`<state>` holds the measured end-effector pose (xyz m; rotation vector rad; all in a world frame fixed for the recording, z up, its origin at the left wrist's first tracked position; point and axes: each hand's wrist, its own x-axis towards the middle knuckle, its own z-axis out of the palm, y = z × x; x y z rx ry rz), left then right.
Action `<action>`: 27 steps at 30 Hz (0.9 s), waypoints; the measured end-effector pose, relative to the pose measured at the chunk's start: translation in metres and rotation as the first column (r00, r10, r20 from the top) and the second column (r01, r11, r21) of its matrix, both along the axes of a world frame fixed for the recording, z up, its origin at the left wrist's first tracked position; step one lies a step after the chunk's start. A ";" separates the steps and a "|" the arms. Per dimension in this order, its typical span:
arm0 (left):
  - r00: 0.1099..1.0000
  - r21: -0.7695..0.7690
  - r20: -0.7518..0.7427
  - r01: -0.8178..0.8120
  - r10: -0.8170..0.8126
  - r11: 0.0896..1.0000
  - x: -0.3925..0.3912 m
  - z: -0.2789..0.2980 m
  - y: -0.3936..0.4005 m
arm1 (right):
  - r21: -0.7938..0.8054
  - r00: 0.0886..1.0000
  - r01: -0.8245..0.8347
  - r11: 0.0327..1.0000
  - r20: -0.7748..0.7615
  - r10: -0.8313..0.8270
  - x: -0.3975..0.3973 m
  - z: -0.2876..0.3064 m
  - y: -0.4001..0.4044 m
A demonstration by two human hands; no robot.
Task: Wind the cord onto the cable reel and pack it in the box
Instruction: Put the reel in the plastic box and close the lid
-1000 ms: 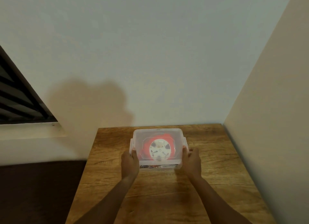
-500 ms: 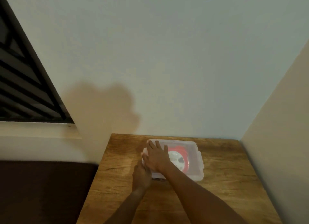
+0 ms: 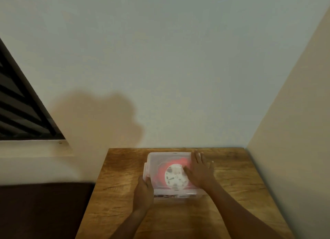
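Note:
A clear plastic box (image 3: 157, 160) with its lid on stands on the wooden table (image 3: 232, 185) near the wall. Through the lid I see the red cable reel (image 3: 175, 176) with its white round face. My left hand (image 3: 143, 192) grips the box's near left corner beside the left latch. My right hand (image 3: 200, 171) lies flat on the right part of the lid, fingers spread and pointing away from me. The cord itself cannot be made out inside.
Walls close the table at the back and at the right (image 3: 294, 149). A dark louvred window (image 3: 21, 110) with a pale sill is at the left. Left of the table lies a dark brown surface (image 3: 44, 210), lower down.
One second ago both hands held the box's sides. Half a second ago the right hand pressed the lid's left part; now it presses the right part. The left hand stays at the left corner.

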<state>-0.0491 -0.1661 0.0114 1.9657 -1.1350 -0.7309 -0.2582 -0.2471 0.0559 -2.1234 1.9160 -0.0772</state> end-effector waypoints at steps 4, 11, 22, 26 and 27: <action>1.000 -0.016 -0.021 0.009 -0.009 1.000 0.000 0.001 0.001 | 0.077 0.981 -0.023 0.997 0.192 0.008 -0.014 0.000 -0.017; 0.996 -0.028 -0.090 -0.018 0.015 0.999 -0.001 -0.001 0.001 | 0.432 0.472 0.421 0.798 0.647 -0.599 -0.024 -0.019 0.015; 0.991 -0.048 -0.125 -0.047 0.041 0.998 -0.005 0.002 -0.001 | 0.481 0.162 0.576 0.660 0.724 -0.670 -0.030 -0.016 0.028; 0.989 -0.061 -0.149 -0.038 0.028 0.997 -0.005 0.000 0.000 | 0.196 0.361 0.630 0.751 0.783 -0.507 -0.021 -0.017 0.036; 0.988 -0.065 -0.152 -0.037 0.026 0.997 -0.005 0.000 0.001 | 0.161 0.382 0.624 0.765 0.791 -0.478 -0.019 -0.021 0.040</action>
